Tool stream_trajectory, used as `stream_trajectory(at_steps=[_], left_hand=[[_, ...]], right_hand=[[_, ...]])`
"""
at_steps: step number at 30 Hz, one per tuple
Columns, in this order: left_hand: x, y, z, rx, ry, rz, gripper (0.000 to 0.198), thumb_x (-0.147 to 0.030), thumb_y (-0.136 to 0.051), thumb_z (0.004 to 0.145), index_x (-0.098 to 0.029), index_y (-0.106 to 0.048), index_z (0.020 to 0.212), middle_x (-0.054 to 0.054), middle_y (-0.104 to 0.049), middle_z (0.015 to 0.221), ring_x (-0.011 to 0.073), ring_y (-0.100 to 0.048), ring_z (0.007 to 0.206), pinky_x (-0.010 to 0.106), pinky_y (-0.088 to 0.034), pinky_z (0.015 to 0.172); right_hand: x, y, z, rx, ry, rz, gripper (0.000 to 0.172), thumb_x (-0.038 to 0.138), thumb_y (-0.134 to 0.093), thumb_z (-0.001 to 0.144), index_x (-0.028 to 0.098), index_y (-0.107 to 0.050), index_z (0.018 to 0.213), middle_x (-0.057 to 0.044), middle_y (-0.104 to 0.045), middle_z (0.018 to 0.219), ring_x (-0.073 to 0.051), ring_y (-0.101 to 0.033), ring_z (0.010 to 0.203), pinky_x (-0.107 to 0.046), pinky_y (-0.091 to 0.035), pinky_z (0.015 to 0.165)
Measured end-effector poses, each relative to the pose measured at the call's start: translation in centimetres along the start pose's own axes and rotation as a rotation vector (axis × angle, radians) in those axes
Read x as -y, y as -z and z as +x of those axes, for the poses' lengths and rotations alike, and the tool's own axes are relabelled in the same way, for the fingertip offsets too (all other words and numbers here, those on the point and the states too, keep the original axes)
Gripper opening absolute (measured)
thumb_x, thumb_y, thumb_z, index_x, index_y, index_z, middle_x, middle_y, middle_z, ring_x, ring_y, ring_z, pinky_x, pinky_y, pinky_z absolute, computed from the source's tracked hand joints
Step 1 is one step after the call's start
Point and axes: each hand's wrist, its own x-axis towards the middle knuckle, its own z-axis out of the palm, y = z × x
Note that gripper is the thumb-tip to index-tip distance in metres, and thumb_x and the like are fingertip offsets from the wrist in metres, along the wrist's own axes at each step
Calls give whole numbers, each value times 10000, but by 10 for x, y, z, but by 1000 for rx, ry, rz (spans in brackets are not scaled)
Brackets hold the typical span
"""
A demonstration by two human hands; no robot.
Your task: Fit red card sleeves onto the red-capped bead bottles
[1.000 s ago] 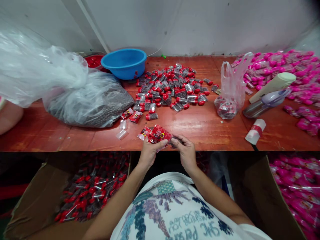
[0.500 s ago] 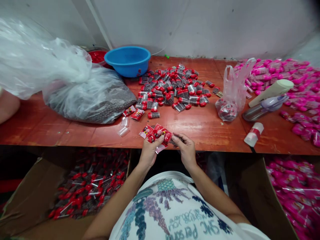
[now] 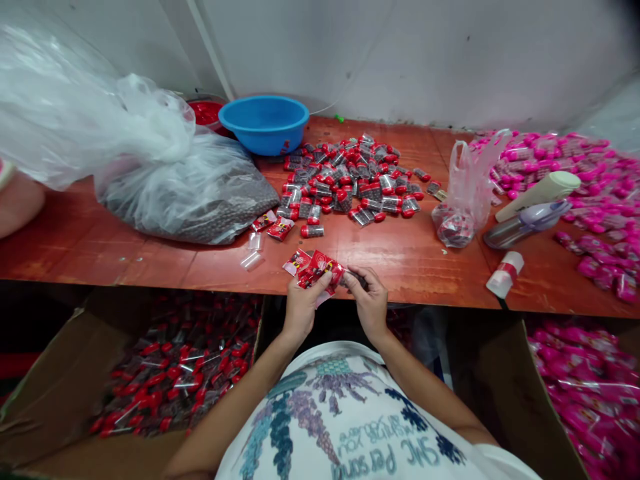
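Observation:
My left hand point(image 3: 303, 305) is closed on a small stack of red printed labels point(image 3: 317, 266) at the front edge of the red-brown table point(image 3: 100, 247). My right hand point(image 3: 369, 300) is pinched on a small dark tube point(image 3: 356, 276) right beside the labels; most of the tube is hidden by the fingers. Both hands meet just above the table edge. A pile of red-capped tubes point(image 3: 350, 180) lies further back in the middle of the table. Two loose labels point(image 3: 274, 225) and two clear empty tubes point(image 3: 253, 252) lie to the left of my hands.
A big clear bag of dark pellets point(image 3: 190, 200) lies at left, a blue bowl point(image 3: 263, 123) behind it. A small plastic bag point(image 3: 463, 193), a handheld device point(image 3: 530, 213) and pink tubes point(image 3: 575, 167) are at right. Cardboard boxes of red tubes point(image 3: 170, 373) and pink tubes point(image 3: 590, 393) stand under the table.
The view has tilted slightly, so the table sits lower and to the right in the picture. My hands stay together at the table edge with the labels and the tube.

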Motion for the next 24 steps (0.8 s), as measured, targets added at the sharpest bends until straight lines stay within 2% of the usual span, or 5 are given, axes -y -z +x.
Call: stream_trajectory(at_steps=[7, 14, 16, 21, 24], left_hand=[[-10, 3, 1, 8, 65, 38, 334, -178, -829, 564, -142, -708, 873, 57, -736, 842, 178, -681, 739, 292, -551, 700], [-15, 7, 4, 54, 61, 0, 339, -149, -826, 556, -138, -691, 867, 47, -738, 827, 174, -684, 725, 287, -558, 698], [-13, 6, 3, 50, 51, -16, 305, -160, -813, 582, -139, -693, 861, 43, -736, 819, 168, -683, 714, 279, -557, 683], [-2, 0, -2, 19, 16, -52, 291, -166, -811, 594, -152, -700, 863, 36, -736, 828, 157, -682, 734, 280, -554, 715], [3, 0, -2, 12, 3, -84, 286, -174, -814, 592, -158, -700, 854, 33, -737, 815, 157, -682, 719, 288, -555, 716]], right_hand=[[1, -6, -1, 96, -238, 341, 271, 279, -723, 737, 233, -689, 1002, -3, -697, 858, -146, -649, 753, -272, -527, 682], [4, -6, -2, 168, -301, 390, 286, 285, -729, 725, 215, -694, 1000, -11, -703, 899, -154, -644, 784, -311, -536, 758], [3, -6, -4, 155, -265, 349, 269, 284, -727, 731, 216, -697, 990, -13, -691, 906, -156, -642, 798, -318, -534, 770], [-1, -7, -10, 14, 17, 106, 236, 256, -709, 755, 243, -713, 990, -16, -638, 958, -163, -613, 919, -303, -495, 850], [-4, -8, -10, 23, -87, 196, 244, 271, -714, 752, 234, -707, 994, -22, -666, 952, -164, -629, 877, -312, -511, 815]])
